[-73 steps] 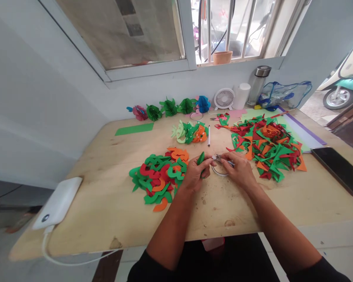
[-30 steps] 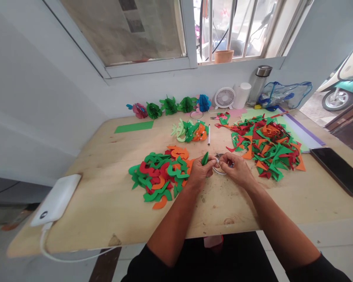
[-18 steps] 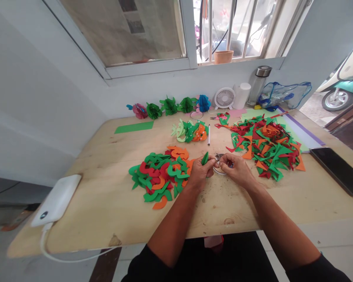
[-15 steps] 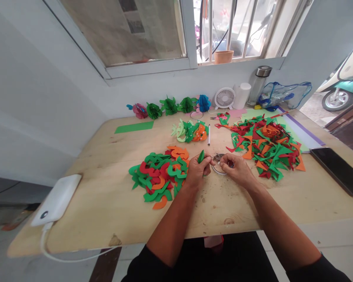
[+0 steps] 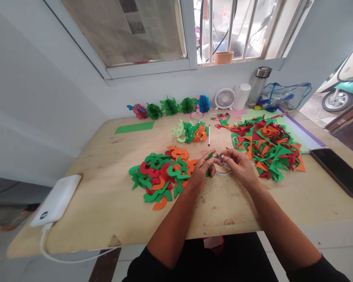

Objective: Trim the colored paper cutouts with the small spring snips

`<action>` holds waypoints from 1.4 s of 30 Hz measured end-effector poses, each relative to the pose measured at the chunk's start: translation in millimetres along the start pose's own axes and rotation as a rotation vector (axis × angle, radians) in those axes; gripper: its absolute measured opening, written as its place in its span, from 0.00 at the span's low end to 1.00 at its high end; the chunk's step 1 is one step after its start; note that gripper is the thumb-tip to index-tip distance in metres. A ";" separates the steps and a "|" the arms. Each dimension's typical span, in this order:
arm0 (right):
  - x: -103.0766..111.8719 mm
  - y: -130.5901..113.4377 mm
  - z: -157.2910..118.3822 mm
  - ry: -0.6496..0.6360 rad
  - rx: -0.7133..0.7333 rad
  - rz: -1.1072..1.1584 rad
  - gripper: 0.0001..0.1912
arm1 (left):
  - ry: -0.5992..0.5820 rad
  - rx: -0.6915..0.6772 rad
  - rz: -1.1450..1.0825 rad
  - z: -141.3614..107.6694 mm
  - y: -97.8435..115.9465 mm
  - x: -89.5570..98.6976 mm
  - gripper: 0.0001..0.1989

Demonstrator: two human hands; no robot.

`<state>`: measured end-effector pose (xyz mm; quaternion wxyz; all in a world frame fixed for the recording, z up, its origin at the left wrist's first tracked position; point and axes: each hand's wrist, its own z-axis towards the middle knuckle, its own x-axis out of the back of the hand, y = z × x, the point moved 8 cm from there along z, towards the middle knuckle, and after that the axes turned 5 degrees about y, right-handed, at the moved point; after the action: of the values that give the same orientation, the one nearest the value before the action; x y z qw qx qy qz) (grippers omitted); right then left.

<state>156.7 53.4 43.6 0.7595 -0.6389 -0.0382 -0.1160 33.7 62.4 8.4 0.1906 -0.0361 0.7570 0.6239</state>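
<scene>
My left hand [image 5: 203, 168] is closed on a small green paper piece [image 5: 210, 156], partly hidden by the fingers. Close on its right, my right hand [image 5: 237, 162] pinches a small dark metallic item [image 5: 219, 157], too small to make out well. Below the fingertips a thin white ring [image 5: 224, 173] lies on the wooden table. Left of my left hand spreads a pile of curved green, red and orange paper pieces [image 5: 159, 176]. Angular paper scraps in the same colours [image 5: 270, 145] are heaped to the right of my right hand.
Dotted paper shapes [image 5: 191, 132] and a marker [image 5: 209, 135] lie beyond my hands. Folded paper figures [image 5: 169, 106], a fan [image 5: 224, 98] and a bottle [image 5: 258, 87] line the wall. A phone [image 5: 339, 171] lies right, a white power bank [image 5: 57, 200] left.
Both hands have shifted slightly and come closer together. The green piece has tilted lower among my left fingers. The dark item has moved up off the ring area with my right fingertips.
</scene>
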 end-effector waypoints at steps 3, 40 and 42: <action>1.1 -4.0 -1.3 0.023 -0.003 0.045 0.11 | 0.012 0.013 -0.014 0.7 -1.8 0.1 0.32; -4.2 -5.4 -3.1 -0.043 0.000 0.097 0.16 | 0.218 -0.351 0.573 -6.5 14.3 8.2 0.39; -4.4 -5.2 -3.0 -0.042 -0.001 0.088 0.16 | 0.217 -0.351 0.587 -6.7 14.2 7.7 0.39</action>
<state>151.0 50.2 47.1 0.7626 -0.6427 -0.0261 -0.0690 20.7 60.5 20.1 -0.0872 0.0848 0.6324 0.7650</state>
